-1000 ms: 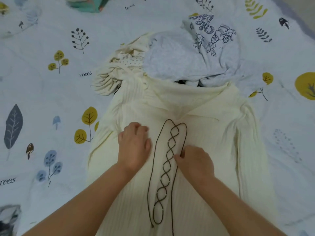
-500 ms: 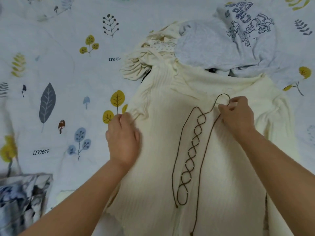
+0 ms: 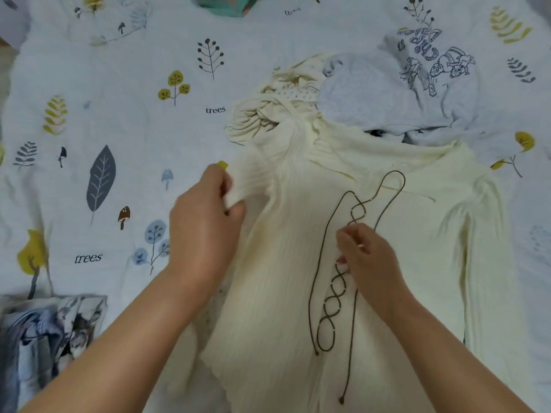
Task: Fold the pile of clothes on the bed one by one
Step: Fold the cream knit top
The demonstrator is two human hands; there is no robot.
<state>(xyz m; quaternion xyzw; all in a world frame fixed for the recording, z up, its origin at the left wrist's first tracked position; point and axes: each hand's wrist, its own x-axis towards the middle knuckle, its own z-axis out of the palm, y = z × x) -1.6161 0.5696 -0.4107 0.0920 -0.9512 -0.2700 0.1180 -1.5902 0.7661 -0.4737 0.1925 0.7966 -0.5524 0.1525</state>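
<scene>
A cream ribbed knit top (image 3: 417, 234) lies spread on the bed in front of me, with a brown lace (image 3: 328, 293) criss-crossed down its middle. My left hand (image 3: 205, 228) grips the top's left edge by the sleeve, fingers curled round a fold of the knit. My right hand (image 3: 369, 263) rests on the lacing at the middle and pinches the brown lace. Behind the top lies the pile: a crumpled cream garment (image 3: 268, 114) and a light grey printed shirt (image 3: 402, 93).
The bed sheet (image 3: 119, 99) is pale with leaf, tree and mushroom prints. A blue-grey patterned cloth (image 3: 44, 338) lies at the lower left. A teal item (image 3: 226, 4) sits at the far top edge.
My right hand came back down from the lace's top loop to the middle of the lacing. My left hand moved up and now grips the left sleeve edge.
</scene>
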